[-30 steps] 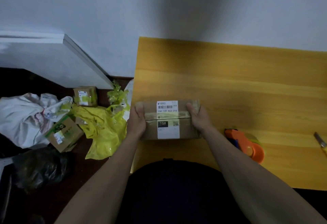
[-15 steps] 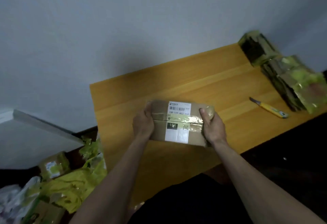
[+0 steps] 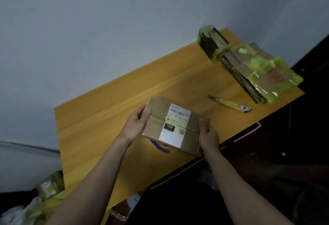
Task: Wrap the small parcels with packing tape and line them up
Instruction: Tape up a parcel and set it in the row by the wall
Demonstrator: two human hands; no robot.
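- A yellow-handled utility knife (image 3: pixel 231 103) lies on the tabletop (image 3: pixel 110 111) toward its right edge, apart from the parcel; beyond it, at the far right corner, wrapped parcels (image 3: pixel 249 68) stand in a row against the wall.
- An orange and purple object (image 3: pixel 161 147) peeks out under the parcel's near side, mostly hidden.
- Off the left edge, lower down, sit another small box (image 3: pixel 49 185) and yellow-green plastic.
- The cardboard parcel (image 3: pixel 175 125), label up, is near the tabletop's front edge, whether lifted or resting is unclear.
- The left hand (image 3: pixel 136 126) grips its left end; the right hand (image 3: pixel 208 135) grips its right end.
- Bare wood spreads left and behind the parcel.
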